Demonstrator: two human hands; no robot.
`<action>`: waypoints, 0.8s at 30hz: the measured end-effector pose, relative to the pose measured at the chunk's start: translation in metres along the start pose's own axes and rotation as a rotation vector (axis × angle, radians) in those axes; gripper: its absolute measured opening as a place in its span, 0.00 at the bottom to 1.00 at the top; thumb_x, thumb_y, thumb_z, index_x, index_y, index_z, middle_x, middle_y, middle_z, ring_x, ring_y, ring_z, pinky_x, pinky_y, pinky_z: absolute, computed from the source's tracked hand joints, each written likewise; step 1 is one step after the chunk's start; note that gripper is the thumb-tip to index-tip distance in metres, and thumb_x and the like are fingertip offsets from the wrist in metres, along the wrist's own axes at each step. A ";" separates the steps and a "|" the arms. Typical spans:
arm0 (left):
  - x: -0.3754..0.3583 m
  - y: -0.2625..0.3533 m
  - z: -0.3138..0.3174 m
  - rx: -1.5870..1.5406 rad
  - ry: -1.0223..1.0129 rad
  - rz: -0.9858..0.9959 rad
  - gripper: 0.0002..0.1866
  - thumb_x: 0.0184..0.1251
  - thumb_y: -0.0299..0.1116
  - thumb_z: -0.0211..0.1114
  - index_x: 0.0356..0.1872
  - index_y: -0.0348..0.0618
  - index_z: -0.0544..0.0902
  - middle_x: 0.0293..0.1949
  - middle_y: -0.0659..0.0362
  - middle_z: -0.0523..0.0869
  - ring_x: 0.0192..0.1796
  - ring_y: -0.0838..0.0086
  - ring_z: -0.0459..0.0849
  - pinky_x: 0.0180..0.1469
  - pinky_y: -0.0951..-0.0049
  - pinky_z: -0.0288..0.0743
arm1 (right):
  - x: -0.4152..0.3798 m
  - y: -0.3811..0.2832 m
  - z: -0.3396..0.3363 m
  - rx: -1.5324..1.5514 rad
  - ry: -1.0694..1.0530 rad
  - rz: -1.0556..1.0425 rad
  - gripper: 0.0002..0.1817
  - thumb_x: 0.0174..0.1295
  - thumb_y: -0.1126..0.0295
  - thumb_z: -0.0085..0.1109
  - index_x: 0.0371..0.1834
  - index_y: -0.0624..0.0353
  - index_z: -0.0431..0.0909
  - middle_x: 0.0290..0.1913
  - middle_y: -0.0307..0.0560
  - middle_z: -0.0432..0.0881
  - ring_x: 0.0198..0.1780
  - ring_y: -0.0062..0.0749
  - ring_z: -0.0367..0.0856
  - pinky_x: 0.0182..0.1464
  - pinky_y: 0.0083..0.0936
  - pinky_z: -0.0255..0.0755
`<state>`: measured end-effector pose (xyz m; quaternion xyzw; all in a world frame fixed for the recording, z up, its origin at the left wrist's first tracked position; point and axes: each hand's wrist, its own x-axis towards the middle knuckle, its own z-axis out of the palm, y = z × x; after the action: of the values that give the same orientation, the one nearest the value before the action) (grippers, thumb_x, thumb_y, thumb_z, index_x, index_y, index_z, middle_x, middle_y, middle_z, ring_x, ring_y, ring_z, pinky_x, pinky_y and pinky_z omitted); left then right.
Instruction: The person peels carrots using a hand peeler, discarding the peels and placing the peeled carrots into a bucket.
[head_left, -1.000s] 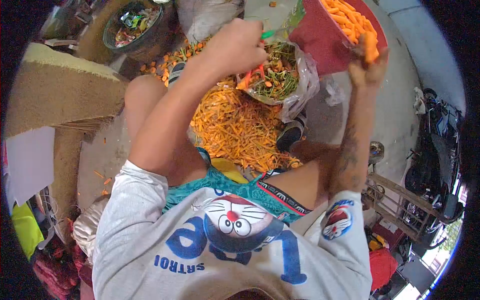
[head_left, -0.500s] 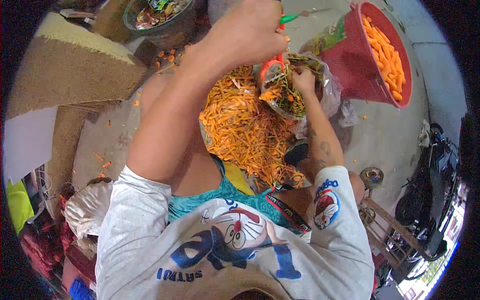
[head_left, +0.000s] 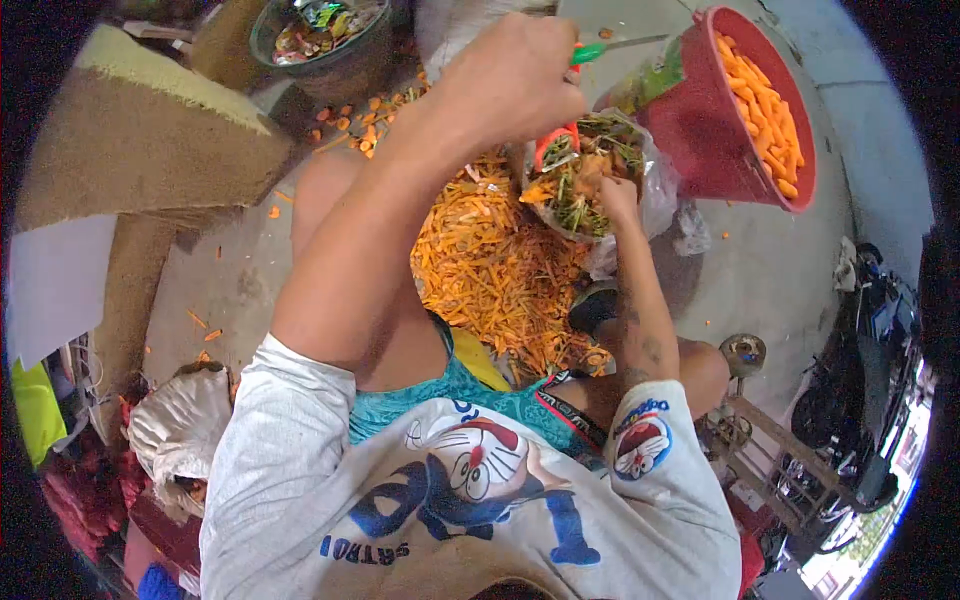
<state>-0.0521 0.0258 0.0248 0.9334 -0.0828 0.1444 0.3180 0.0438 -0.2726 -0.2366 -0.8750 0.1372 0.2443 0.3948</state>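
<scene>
My left hand (head_left: 530,75) is raised close to the camera, its fingers closed round a green-handled knife (head_left: 588,53) whose thin blade points right. Just below that hand is a red looped thing (head_left: 556,140) that I cannot name. My right hand (head_left: 618,198) reaches into an open clear plastic bag (head_left: 660,190) of green carrot tops and orange bits (head_left: 578,212). Its fingers are curled in among them, and what they grip is hidden. Under both hands spreads a big heap of carrot peelings (head_left: 490,265) on the floor between my legs.
A red bucket (head_left: 690,150) of peeled carrots (head_left: 762,115) tilts at the upper right. At the upper left stands a dark tub (head_left: 300,62) of wrappers. Carrot ends (head_left: 345,122) lie scattered nearby. A brown sack (head_left: 150,140) is at left, a metal frame (head_left: 770,450) at right.
My right hand has moved lower within the bag, and more of the bag's contents show. My left hand has shifted slightly down and right, still holding the knife.
</scene>
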 end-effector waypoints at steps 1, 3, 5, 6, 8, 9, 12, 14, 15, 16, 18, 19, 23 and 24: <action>0.001 0.001 0.007 -0.011 -0.002 0.017 0.17 0.61 0.34 0.68 0.46 0.32 0.83 0.38 0.33 0.86 0.45 0.38 0.87 0.48 0.47 0.80 | -0.007 0.007 -0.007 0.306 0.000 -0.027 0.26 0.57 0.57 0.77 0.51 0.65 0.84 0.43 0.46 0.89 0.39 0.27 0.86 0.36 0.24 0.77; 0.002 0.003 0.016 -0.011 0.022 0.016 0.17 0.61 0.33 0.68 0.47 0.33 0.83 0.39 0.34 0.87 0.46 0.38 0.87 0.48 0.47 0.80 | -0.022 0.006 -0.039 0.544 -0.021 -0.129 0.23 0.60 0.59 0.74 0.52 0.63 0.84 0.44 0.45 0.89 0.39 0.29 0.86 0.38 0.25 0.77; 0.007 0.006 0.029 -0.028 -0.004 0.009 0.17 0.61 0.33 0.68 0.47 0.33 0.83 0.39 0.34 0.87 0.46 0.38 0.87 0.49 0.47 0.80 | -0.054 -0.018 -0.076 0.779 -0.044 -0.249 0.20 0.64 0.60 0.71 0.53 0.61 0.83 0.44 0.44 0.88 0.40 0.31 0.85 0.40 0.26 0.77; 0.008 0.008 0.032 -0.037 -0.032 -0.016 0.16 0.61 0.33 0.68 0.46 0.32 0.83 0.39 0.34 0.87 0.46 0.38 0.87 0.49 0.47 0.80 | -0.086 -0.046 -0.088 1.001 -0.059 -0.305 0.20 0.66 0.61 0.68 0.56 0.61 0.82 0.46 0.45 0.88 0.43 0.32 0.86 0.46 0.27 0.78; 0.011 0.014 0.039 -0.034 0.015 0.073 0.16 0.61 0.33 0.68 0.45 0.32 0.82 0.38 0.34 0.87 0.46 0.38 0.87 0.48 0.47 0.80 | -0.127 -0.081 -0.111 1.228 -0.053 -0.380 0.20 0.69 0.62 0.65 0.59 0.62 0.80 0.48 0.45 0.87 0.46 0.34 0.86 0.51 0.29 0.78; 0.014 0.016 0.043 -0.028 0.007 0.052 0.16 0.60 0.33 0.69 0.45 0.32 0.82 0.38 0.34 0.87 0.46 0.38 0.87 0.48 0.47 0.80 | -0.141 -0.092 -0.121 1.229 -0.105 -0.444 0.22 0.69 0.61 0.64 0.61 0.63 0.79 0.49 0.46 0.87 0.49 0.35 0.86 0.55 0.31 0.77; 0.016 0.024 0.059 0.010 -0.014 0.057 0.18 0.57 0.33 0.70 0.45 0.32 0.82 0.37 0.35 0.87 0.45 0.38 0.87 0.48 0.46 0.80 | -0.161 -0.097 -0.136 1.134 -0.154 -0.576 0.24 0.71 0.61 0.61 0.63 0.67 0.77 0.52 0.49 0.86 0.52 0.38 0.87 0.58 0.33 0.78; 0.011 0.040 0.070 -0.028 -0.060 0.143 0.18 0.56 0.33 0.70 0.46 0.33 0.81 0.36 0.35 0.87 0.45 0.37 0.86 0.48 0.44 0.80 | -0.191 -0.103 -0.125 1.029 -0.035 -0.522 0.23 0.73 0.62 0.57 0.63 0.68 0.77 0.52 0.51 0.86 0.49 0.36 0.87 0.54 0.30 0.79; 0.006 0.048 0.073 0.006 -0.073 0.150 0.17 0.56 0.31 0.68 0.44 0.32 0.79 0.35 0.36 0.87 0.43 0.36 0.86 0.49 0.43 0.80 | -0.191 -0.098 -0.117 1.023 -0.001 -0.483 0.21 0.75 0.62 0.55 0.62 0.67 0.78 0.53 0.51 0.86 0.54 0.38 0.87 0.56 0.32 0.81; 0.006 0.053 0.076 0.016 -0.073 0.144 0.17 0.56 0.31 0.68 0.44 0.32 0.79 0.35 0.36 0.87 0.43 0.36 0.86 0.49 0.43 0.80 | -0.190 -0.092 -0.111 1.028 -0.011 -0.483 0.21 0.75 0.62 0.55 0.62 0.67 0.78 0.53 0.51 0.86 0.54 0.38 0.87 0.56 0.32 0.81; 0.005 0.059 0.083 0.048 -0.260 0.050 0.17 0.56 0.30 0.67 0.44 0.31 0.79 0.36 0.36 0.87 0.43 0.36 0.86 0.49 0.43 0.81 | -0.185 -0.079 -0.096 1.061 -0.010 -0.433 0.21 0.77 0.61 0.52 0.61 0.68 0.77 0.50 0.51 0.86 0.51 0.38 0.87 0.55 0.34 0.81; 0.005 0.057 0.091 0.059 -0.282 0.069 0.17 0.56 0.30 0.66 0.44 0.30 0.78 0.36 0.36 0.87 0.44 0.38 0.87 0.50 0.43 0.81 | -0.178 -0.070 -0.091 1.079 -0.101 -0.518 0.21 0.78 0.61 0.48 0.60 0.68 0.77 0.48 0.52 0.86 0.50 0.40 0.87 0.54 0.36 0.82; -0.008 0.063 0.101 0.091 -0.221 0.205 0.18 0.58 0.34 0.68 0.43 0.28 0.81 0.36 0.35 0.87 0.43 0.39 0.88 0.49 0.45 0.82 | -0.166 -0.056 -0.084 1.121 -0.061 -0.484 0.21 0.80 0.61 0.45 0.60 0.68 0.76 0.49 0.53 0.86 0.48 0.40 0.87 0.51 0.37 0.81; -0.004 0.054 0.105 0.088 -0.225 0.203 0.18 0.58 0.34 0.68 0.43 0.28 0.81 0.36 0.35 0.87 0.43 0.39 0.88 0.49 0.45 0.82 | -0.181 -0.063 -0.086 1.169 -0.144 -0.488 0.21 0.80 0.60 0.44 0.61 0.68 0.76 0.48 0.53 0.86 0.47 0.40 0.87 0.49 0.35 0.81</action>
<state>-0.0468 -0.0813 -0.0249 0.9436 -0.2053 0.0739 0.2491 -0.0544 -0.2879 -0.0514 -0.5028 0.0176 0.0902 0.8595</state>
